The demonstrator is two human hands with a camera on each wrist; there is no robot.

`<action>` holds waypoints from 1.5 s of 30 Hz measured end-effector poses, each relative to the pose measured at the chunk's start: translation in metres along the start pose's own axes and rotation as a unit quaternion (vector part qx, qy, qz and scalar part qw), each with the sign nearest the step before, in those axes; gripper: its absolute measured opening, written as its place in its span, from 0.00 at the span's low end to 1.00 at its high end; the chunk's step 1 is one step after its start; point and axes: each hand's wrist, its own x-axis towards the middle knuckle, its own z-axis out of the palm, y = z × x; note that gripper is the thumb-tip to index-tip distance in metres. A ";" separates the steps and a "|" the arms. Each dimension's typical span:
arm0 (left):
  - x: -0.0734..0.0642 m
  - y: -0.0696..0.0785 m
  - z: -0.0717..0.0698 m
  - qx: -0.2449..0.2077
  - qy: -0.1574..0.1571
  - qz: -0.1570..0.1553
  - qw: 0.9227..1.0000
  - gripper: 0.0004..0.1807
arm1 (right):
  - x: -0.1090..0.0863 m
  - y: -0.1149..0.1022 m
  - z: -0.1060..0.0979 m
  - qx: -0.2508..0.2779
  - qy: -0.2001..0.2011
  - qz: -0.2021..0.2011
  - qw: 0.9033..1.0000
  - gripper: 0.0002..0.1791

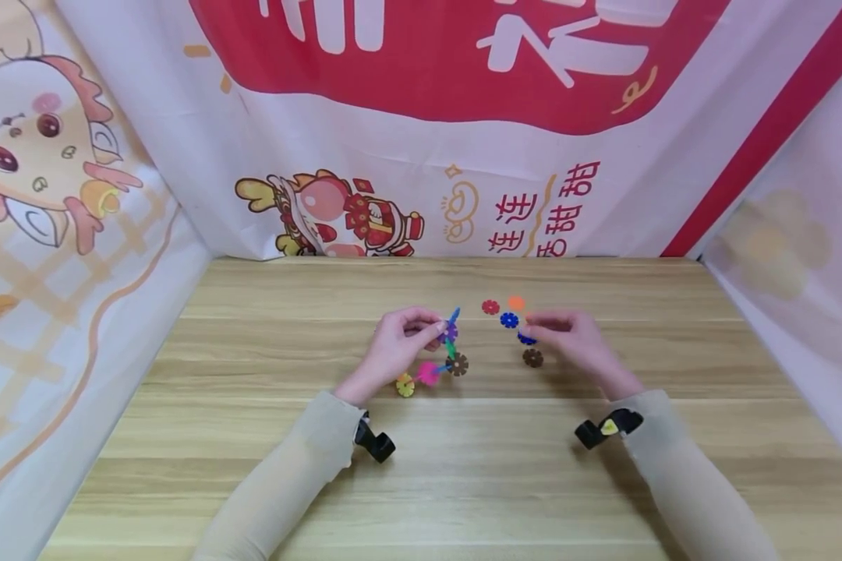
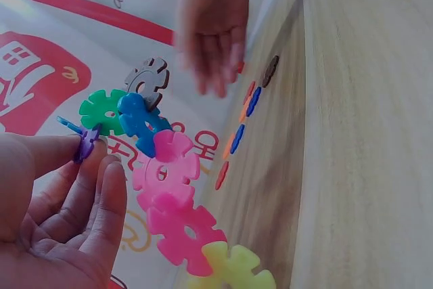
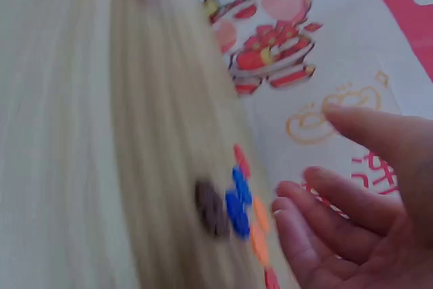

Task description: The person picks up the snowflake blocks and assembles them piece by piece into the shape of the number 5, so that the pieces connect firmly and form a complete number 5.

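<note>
Beige sleeves [image 1: 281,475], left fingers [image 2: 110,194] pinching purple disc [image 2: 86,144]; right fingers [image 1: 553,317] relaxed, half-hiding blue disc [image 1: 526,340]

Discs [image 1: 509,321] on table [image 1: 491,491] (wood-grained)

The table [image 1: 491,467] looked smooth, wood-grained, faintly glossy; the disc chain [image 2: 177,184] above it, smooth plastic; the backdrop [image 1: 407,144] behind it, cloth.
</note>
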 end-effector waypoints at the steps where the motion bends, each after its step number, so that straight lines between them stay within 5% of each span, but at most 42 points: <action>1: 0.000 0.000 0.000 0.001 -0.002 0.000 1.000 0.08 | -0.002 0.004 -0.003 -0.032 -0.005 0.004 0.999 0.29; 6: 0.000 0.001 0.001 -0.001 -0.009 -0.002 1.000 0.08 | -0.009 0.018 -0.009 -0.125 -0.019 -0.002 0.992 0.24; 17: 0.000 0.002 0.000 0.016 -0.023 0.000 1.000 0.07 | -0.007 0.024 -0.002 -0.143 -0.018 -0.024 0.989 0.16; 25: -0.003 0.003 0.000 0.038 -0.037 0.000 0.999 0.07 | -0.010 -0.004 0.011 -0.019 -0.007 -0.030 0.999 0.16; 32: -0.003 0.006 0.001 0.059 -0.045 0.009 0.997 0.06 | -0.012 -0.044 0.029 0.101 0.021 -0.058 0.993 0.20; 45: -0.007 0.004 -0.001 0.087 -0.050 0.016 0.995 0.07 | -0.006 -0.060 0.051 0.172 0.040 -0.101 0.979 0.14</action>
